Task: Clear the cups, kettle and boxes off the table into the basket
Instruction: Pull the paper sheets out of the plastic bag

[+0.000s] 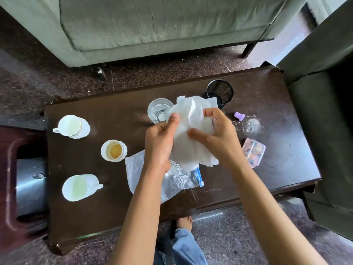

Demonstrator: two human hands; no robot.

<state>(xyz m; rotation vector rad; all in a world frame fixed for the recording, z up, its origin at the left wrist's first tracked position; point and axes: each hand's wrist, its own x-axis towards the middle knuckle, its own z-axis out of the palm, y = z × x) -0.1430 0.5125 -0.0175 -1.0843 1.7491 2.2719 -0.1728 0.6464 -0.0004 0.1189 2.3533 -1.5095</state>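
Above the middle of the dark wooden table, my left hand and my right hand both grip a crumpled white paper towel. On the left stand a white cup on a saucer, a small white cup with brown liquid, and a white mug lying on its side. A clear glass sits behind the towel. A small pink plastic box lies to the right. The dark red basket at the left edge holds a shiny metal vessel.
A clear zip bag lies under my forearms. A black mesh pen holder and a purple cap are at the back right. A green sofa stands beyond the table, a dark armchair on the right. My foot shows below.
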